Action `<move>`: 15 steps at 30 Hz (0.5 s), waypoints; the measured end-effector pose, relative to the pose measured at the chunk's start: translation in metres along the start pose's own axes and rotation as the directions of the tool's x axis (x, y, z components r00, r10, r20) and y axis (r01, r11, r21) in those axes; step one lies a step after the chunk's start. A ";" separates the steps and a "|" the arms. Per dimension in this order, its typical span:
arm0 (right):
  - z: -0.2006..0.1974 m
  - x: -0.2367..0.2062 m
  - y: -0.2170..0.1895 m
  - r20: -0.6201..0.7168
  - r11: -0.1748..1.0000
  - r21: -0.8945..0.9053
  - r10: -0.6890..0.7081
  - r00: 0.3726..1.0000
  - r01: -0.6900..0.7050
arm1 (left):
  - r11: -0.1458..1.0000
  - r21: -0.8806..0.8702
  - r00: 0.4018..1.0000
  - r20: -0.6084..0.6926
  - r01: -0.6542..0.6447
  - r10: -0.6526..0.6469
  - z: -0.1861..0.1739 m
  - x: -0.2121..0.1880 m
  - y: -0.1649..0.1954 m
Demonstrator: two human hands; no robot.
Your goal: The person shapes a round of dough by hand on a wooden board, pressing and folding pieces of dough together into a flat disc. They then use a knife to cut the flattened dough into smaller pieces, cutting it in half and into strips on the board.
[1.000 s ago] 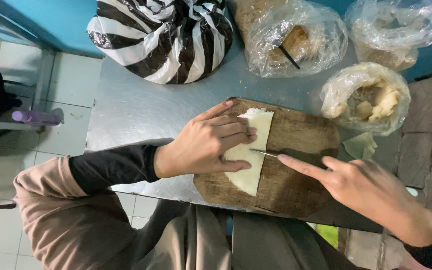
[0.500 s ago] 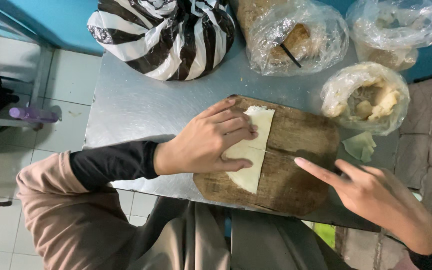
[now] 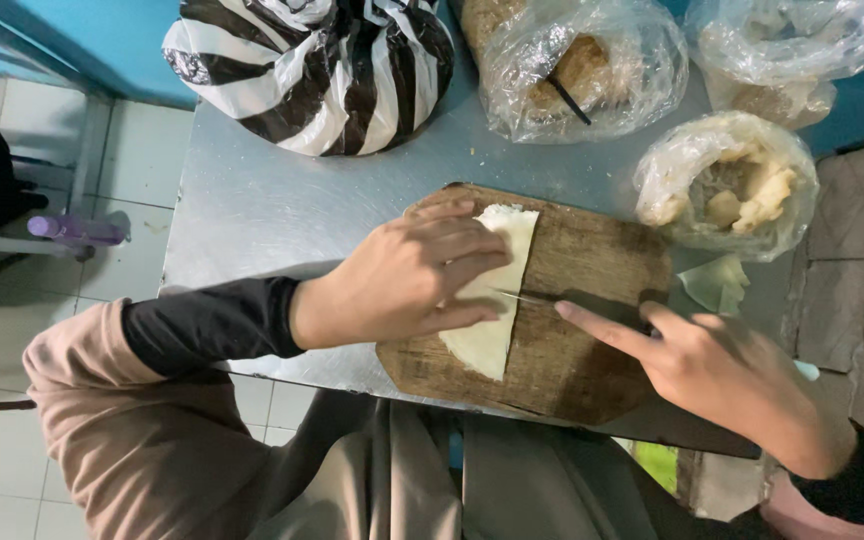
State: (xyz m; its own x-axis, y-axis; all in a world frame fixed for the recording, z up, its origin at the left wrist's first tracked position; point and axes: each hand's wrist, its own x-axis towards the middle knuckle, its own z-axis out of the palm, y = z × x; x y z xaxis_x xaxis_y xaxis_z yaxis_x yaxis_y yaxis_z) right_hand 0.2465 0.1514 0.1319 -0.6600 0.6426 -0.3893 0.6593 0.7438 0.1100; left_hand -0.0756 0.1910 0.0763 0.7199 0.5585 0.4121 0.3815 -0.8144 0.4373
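Note:
A pale sheet of dough [image 3: 492, 300] lies on a round wooden cutting board [image 3: 582, 350] on a metal table [image 3: 252, 210]. My left hand [image 3: 402, 275] lies flat on the dough's left part and presses it down. My right hand [image 3: 722, 370] grips a knife [image 3: 542, 297] with the index finger stretched along the blade. The blade's tip rests at the dough's right edge, near my left fingertips. The knife's handle is hidden under my hand.
A black-and-white striped bag [image 3: 312, 60] sits at the table's back. Clear plastic bags [image 3: 572, 60] with food stand beside it; an open one [image 3: 727, 185] holds pale pieces. A cut scrap of dough [image 3: 717, 283] lies right of the board. Tiled floor lies left.
The knife was at the dough's edge, drew back to the right off it, and now its tip is at the edge again. My left hand stayed on the dough.

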 end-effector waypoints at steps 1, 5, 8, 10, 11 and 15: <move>-0.002 -0.001 -0.002 0.015 1.000 0.010 0.006 1.000 -0.007 | 0.998 0.060 1.000 -0.013 -0.012 0.013 0.001 -0.001 0.004; -0.011 -0.004 -0.007 0.178 0.986 -0.163 -0.009 0.984 0.039 | 0.999 0.041 1.000 -0.014 -0.011 0.012 0.003 0.001 0.002; -0.017 0.001 -0.008 0.293 0.982 -0.179 -0.006 0.956 0.061 | 1.000 -0.030 0.999 -0.041 -0.005 0.003 0.005 0.002 -0.006; -0.023 0.003 -0.013 0.274 0.969 -0.236 -0.010 0.962 0.077 | 0.999 -0.043 0.999 -0.038 -0.003 0.002 0.008 0.002 -0.007; -0.027 0.003 -0.016 0.265 0.960 -0.266 -0.012 0.964 0.085 | 0.999 -0.040 0.999 -0.036 -0.003 0.002 0.009 0.001 -0.007; -0.044 0.006 -0.023 0.355 0.980 -0.189 0.011 0.935 0.061 | 0.999 -0.046 1.000 -0.029 -0.006 0.004 0.010 0.000 -0.009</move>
State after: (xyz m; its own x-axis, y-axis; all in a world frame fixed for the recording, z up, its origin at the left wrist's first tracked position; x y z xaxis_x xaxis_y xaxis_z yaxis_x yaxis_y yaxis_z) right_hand 0.2114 0.1458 0.1671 -0.4819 0.5431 -0.6876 0.5379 0.8028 0.2572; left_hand -0.0730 0.1965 0.0644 0.7043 0.5594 0.4370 0.3501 -0.8093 0.4716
